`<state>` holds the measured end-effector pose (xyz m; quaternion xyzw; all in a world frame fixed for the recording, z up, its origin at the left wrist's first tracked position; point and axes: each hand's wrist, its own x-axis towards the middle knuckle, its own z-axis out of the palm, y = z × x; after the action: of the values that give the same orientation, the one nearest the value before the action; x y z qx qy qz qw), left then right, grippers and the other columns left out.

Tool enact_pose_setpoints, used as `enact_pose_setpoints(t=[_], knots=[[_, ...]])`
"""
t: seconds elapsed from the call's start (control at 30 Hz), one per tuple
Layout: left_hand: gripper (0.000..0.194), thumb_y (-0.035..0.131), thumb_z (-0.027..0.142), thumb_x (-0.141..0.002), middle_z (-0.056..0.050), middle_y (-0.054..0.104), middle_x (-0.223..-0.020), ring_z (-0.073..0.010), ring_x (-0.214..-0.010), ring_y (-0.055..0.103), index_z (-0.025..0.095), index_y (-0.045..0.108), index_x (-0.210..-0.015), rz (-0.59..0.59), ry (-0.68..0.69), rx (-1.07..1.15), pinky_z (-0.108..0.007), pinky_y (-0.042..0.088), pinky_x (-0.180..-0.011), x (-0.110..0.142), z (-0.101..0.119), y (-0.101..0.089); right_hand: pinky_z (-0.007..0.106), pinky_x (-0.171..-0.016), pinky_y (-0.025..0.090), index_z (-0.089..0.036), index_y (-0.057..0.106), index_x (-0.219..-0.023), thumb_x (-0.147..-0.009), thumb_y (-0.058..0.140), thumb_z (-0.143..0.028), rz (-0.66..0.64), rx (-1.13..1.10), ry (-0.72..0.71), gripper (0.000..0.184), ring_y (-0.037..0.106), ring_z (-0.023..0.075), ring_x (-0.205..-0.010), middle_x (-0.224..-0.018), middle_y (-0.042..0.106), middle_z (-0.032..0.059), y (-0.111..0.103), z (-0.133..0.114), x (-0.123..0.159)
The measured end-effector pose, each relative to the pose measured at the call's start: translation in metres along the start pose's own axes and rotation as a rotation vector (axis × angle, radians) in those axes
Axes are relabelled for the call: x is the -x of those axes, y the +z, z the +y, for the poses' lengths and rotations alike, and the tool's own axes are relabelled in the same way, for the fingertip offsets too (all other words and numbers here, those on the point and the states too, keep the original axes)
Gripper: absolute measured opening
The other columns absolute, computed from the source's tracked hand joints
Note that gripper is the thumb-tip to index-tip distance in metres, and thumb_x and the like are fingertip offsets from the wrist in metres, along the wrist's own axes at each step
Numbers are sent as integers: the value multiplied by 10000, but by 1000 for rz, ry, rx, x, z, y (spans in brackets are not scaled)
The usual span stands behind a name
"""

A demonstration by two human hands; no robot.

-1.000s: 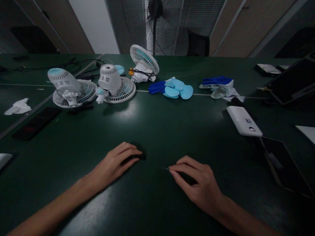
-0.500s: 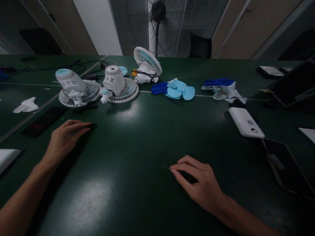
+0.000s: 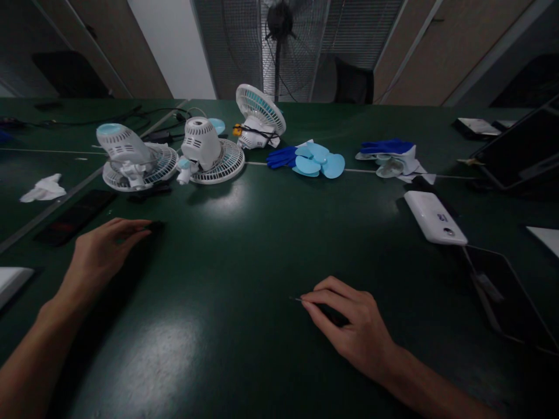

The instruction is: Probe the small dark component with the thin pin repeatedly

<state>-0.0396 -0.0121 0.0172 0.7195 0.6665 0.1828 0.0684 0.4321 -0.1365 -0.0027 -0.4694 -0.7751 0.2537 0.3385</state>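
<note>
Toward the left of the table, my left hand [image 3: 102,247] pinches a small black object [image 3: 156,226] between thumb and fingers, low over the surface. Its exact kind is too dark to tell. My right hand [image 3: 349,317], resting at the front right of centre, is closed around a slim tool with a thin metal tip [image 3: 294,299] that points left; the rest of the tool is hidden under the palm. Beyond my left hand lie two white fan heads [image 3: 124,154] [image 3: 205,148], grilles down. A dark phone [image 3: 76,215] lies beside the left hand.
At the back are another small fan [image 3: 259,116], a light-blue fan blade [image 3: 318,160], a blue glove [image 3: 282,157] and folded gloves [image 3: 391,154]. To the right lie a white device [image 3: 434,216] and a dark tablet [image 3: 509,291]. Crumpled tissue [image 3: 43,189] sits far left.
My left hand has moved from near the centre to the left and away from me, carrying the small black object; lately it has barely shifted. My right hand stays in place with the tool.
</note>
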Motion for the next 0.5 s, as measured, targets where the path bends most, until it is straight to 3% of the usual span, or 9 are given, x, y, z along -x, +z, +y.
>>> enact_pose_setpoints(t=[0.13, 0.27, 0.5], knots=[[435, 593, 595, -925, 3, 740, -1138, -231, -1013, 703, 241, 722, -1143, 25, 26, -24, -301, 502, -902, -1, -11, 4, 254, -644, 555, -210, 758, -1045, -1002, 619, -184, -3, -8, 4, 148, 692, 136, -736, -928, 708, 37, 1, 1, 1], [454, 593, 620, -898, -29, 757, -1093, -220, -947, 715, 234, 744, -1084, 20, 7, -34, -288, 494, -836, -4, -23, 9, 257, -643, 547, -215, 760, -1042, -999, 629, -191, -5, -11, 8, 140, 690, 135, -729, -921, 704, 31, 2, 3, 2], [519, 633, 669, -814, -63, 745, -1164, -252, -1015, 707, 226, 741, -1062, -38, -77, 98, -306, 510, -850, -4, -30, 2, 253, -631, 535, -223, 760, -1049, -1001, 620, -188, -6, -8, 15, 151, 689, 133, -730, -929, 707, 30, 2, 3, 2]])
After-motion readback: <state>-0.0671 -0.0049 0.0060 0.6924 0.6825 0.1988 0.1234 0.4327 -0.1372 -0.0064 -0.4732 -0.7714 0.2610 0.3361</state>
